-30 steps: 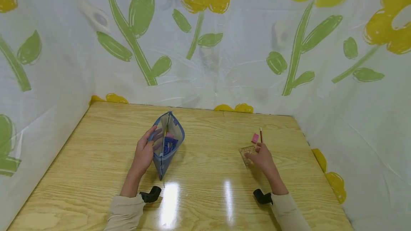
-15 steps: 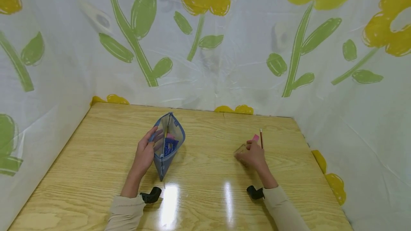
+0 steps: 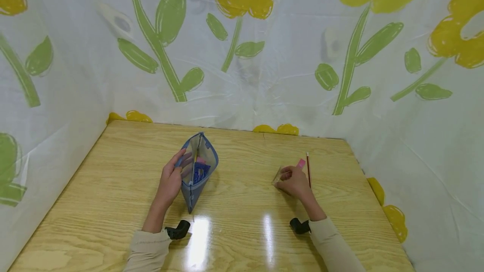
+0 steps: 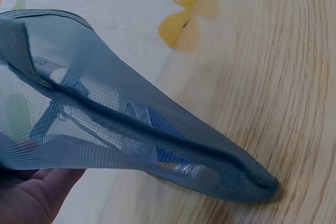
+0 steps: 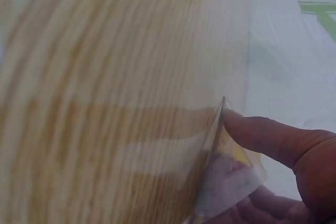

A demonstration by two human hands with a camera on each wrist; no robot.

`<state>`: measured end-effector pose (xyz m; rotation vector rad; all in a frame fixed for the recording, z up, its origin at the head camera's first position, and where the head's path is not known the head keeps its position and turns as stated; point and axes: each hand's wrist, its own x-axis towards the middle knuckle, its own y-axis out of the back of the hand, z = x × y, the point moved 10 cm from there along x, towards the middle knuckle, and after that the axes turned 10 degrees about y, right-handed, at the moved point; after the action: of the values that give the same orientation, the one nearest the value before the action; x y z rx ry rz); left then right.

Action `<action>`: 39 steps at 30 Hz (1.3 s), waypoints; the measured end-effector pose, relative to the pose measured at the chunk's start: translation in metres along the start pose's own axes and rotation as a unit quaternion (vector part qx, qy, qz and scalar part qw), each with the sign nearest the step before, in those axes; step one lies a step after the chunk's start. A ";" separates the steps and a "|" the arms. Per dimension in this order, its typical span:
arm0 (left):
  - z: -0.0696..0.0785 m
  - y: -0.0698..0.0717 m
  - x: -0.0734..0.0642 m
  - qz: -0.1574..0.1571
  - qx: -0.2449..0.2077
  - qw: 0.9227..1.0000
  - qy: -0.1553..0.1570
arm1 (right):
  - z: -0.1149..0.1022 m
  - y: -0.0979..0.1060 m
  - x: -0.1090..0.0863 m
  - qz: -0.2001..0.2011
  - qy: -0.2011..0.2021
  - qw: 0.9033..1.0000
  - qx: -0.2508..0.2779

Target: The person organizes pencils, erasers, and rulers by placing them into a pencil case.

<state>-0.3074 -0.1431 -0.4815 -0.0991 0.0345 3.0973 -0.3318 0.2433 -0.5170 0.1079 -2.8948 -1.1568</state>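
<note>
My left hand (image 3: 171,181) grips the left side of a blue mesh pencil pouch (image 3: 193,196), its mouth spread wide. Inside lie a blue plastic item (image 3: 201,171), something pink and a thin yellow stick. In the left wrist view the pouch (image 4: 121,87) fills the middle, its pointed end near the tabletop. On the right, my right hand (image 3: 296,181) pinches a clear plastic set square (image 3: 277,175) between thumb and fingers. The right wrist view shows this set square (image 5: 231,182) tilted up on edge, thumb on its near corner.
Just beyond the right hand lies a pink eraser (image 3: 301,163), partly covered by it. A red pencil (image 3: 309,167) with a white end lies beside the eraser. A flower-printed white sheet (image 3: 257,87) walls the wooden table (image 3: 242,205) at the back and sides.
My right hand has moved a little left and taken hold of the set square, which lay flat before and is now tilted up. The left hand and pouch stay in place.
</note>
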 end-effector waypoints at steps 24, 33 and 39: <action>-0.003 0.001 0.001 0.004 -0.006 1.000 0.005 | -0.015 -0.020 0.004 -0.068 0.062 0.984 0.154; -0.004 0.000 0.002 0.000 -0.010 1.000 0.003 | -0.019 -0.029 0.003 -0.073 0.044 0.979 0.185; -0.001 0.001 0.000 -0.001 -0.014 1.000 0.001 | -0.026 -0.038 0.004 -0.084 0.047 0.973 0.211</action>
<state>-0.3074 -0.1437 -0.4821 -0.1042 -0.0096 3.0969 -0.3325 0.1983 -0.5245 0.4093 -3.0394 -0.5094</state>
